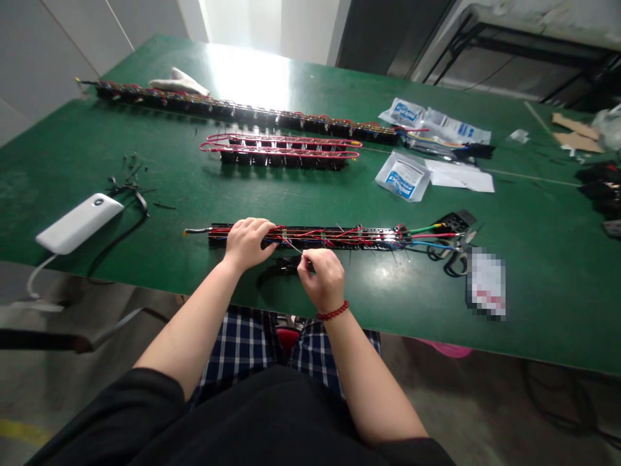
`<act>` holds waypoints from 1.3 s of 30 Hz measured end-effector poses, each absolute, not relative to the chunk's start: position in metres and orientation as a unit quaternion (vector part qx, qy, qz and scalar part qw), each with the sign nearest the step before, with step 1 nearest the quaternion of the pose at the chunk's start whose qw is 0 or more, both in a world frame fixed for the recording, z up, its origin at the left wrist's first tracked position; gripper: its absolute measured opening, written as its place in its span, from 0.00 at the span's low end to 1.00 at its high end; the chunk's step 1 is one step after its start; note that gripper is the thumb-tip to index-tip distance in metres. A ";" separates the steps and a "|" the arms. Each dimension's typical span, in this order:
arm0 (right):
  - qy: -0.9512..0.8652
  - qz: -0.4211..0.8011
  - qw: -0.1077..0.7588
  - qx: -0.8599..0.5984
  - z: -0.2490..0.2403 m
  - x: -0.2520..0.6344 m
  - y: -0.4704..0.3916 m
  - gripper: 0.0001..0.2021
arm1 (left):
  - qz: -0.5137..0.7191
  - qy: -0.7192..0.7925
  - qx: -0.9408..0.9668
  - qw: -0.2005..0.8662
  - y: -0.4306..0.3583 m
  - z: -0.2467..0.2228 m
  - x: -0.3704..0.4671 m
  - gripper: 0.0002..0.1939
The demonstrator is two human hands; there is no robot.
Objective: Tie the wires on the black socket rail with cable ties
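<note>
A long black strip with red, blue and other wires [339,237] lies along the near part of the table. My left hand [248,243] is over its left half, fingers and thumb closed around it. Just to the right, my right hand [323,275] pinches the end of a thin strand, which looks like a cable tie [294,247] and runs up to the strip. A dark bundle [286,264], perhaps loose cable ties, lies partly behind my right hand. Green, red and blue leads [429,234] come out at the strip's right end, beside scissors [456,262].
A longer wired strip [242,111] and a shorter one with looped red wire [284,152] lie farther back. Plastic packets [403,176] are at the right, a blurred-out item [486,283] near the scissors. At left are a white power bank [80,223] and black clippings [130,180].
</note>
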State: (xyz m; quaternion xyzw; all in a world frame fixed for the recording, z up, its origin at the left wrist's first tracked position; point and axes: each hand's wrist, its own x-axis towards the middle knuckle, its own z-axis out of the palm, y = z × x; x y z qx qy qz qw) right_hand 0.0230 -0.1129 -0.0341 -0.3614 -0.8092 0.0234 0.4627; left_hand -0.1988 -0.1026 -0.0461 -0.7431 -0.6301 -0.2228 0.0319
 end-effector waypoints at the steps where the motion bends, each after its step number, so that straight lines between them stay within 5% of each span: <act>1: -0.812 0.010 0.454 -0.366 -0.035 0.020 -0.110 0.06 | -0.222 -0.627 -0.746 0.030 -0.100 -0.046 -0.200 0.16; 9: -0.822 -0.076 0.391 -0.406 -0.039 0.010 -0.097 0.06 | -0.234 -0.615 -0.752 0.044 -0.091 -0.050 -0.204 0.16; 39: -0.835 -0.055 0.366 -0.408 -0.043 0.001 -0.082 0.06 | -0.237 -0.610 -0.754 0.055 -0.092 -0.052 -0.204 0.16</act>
